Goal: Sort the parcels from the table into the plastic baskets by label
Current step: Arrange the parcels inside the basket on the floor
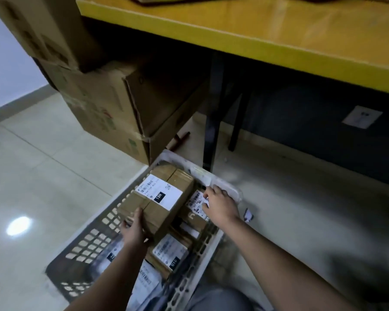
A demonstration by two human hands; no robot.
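Head cam: left hand (133, 230) grips the brown taped cardboard parcel (156, 202), right hand (219, 204) pinches a smaller labelled parcel (197, 206) beside it; I'd seat both flat in the white slotted plastic basket (92, 241).

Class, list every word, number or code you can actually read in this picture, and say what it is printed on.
"15H": black tag on the white label of the large brown parcel.
"DTC", uncertain: black tag on the smaller parcel below it.
Barcodes, fine print, the other labels and the wall sticker: too blurred to read.

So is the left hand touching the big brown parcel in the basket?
Touching. The head view shows the left hand gripping the near end of the parcel, thumb on its top.
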